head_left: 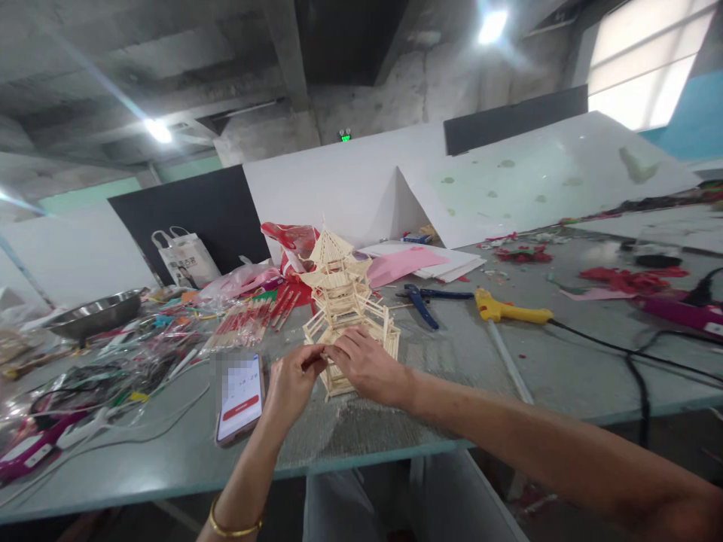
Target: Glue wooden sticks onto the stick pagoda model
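Via head cam I'm seeing bare L hand [294, 380] and R hand [370, 367] pinching, prob. steadying low front of pale wooden-stick pagoda model [339, 297] on grey table [452, 391]; fingertip contents unclear.

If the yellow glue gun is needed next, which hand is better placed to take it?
Probably the right hand: the yellow glue gun lies to the right of the wooden model, and the left hand is farther away.

Craft workshop: bare concrete ceiling, long worktable [452, 376] with yellow glue gun [511, 310], pliers [426, 301], scattered craft scraps [525, 254]
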A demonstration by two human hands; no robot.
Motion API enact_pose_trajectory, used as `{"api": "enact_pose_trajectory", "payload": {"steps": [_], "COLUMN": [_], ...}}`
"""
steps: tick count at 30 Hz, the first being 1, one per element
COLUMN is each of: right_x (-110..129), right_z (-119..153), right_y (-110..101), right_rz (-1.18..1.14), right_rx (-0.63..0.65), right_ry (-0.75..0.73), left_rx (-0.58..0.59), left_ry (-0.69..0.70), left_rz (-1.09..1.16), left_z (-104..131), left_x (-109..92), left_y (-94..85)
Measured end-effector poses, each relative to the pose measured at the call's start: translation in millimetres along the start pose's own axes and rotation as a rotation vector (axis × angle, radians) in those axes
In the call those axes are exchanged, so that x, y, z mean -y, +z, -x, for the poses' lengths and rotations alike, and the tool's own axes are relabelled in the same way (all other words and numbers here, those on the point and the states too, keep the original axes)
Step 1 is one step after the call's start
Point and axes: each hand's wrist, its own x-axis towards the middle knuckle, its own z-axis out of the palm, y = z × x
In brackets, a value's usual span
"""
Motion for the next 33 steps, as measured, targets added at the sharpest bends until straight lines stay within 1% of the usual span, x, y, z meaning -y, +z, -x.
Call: {"api": "enact_pose_trajectory", "payload": {"steps": [5, 9, 16, 20, 23, 28, 33], "right_x": [0.9, 0.2, -0.7, -0.3, 0.2, -0.6, -0.1], "right_z": [-1.6, -1.3, -0.4, -1.0, -0.7, 1.2, 0.6], "right_y": [-1.7, -0.9, -4.2, -4.0, -5.2, -6.3, -3.5], "right_rz": [-0.038, -0.065, -0.063, -0.062, -0.064, -0.062, -0.070], "right_rx": [-0.007, -0.001, 0.015, 0.023, 0.021, 0.009, -0.007], "right_ry": [0.028, 0.033, 0.015, 0.023, 0.036, 0.051, 0.044], "left_rx": [0.001, 0.000, 0.018, 0.018, 0.011, 0.017, 0.032], "left_ry": [-0.010, -0.014, -0.020, -0.008, 0.008, 0.042, 0.029], "left_rz": [0.026, -0.003, -0.017, 0.001, -0.028, -0.060, -0.079], "left_z": [0.8, 0.6, -0.7, -0.4, 0.3, 0.8, 0.7], "left_x": [-1.9, -2.4, -7.1, -7.7, -8.3, -5.2, -1.9], "left_y": [-0.8, -1.3, -1.4, -0.7, -1.2, -0.7, 1.5]}}
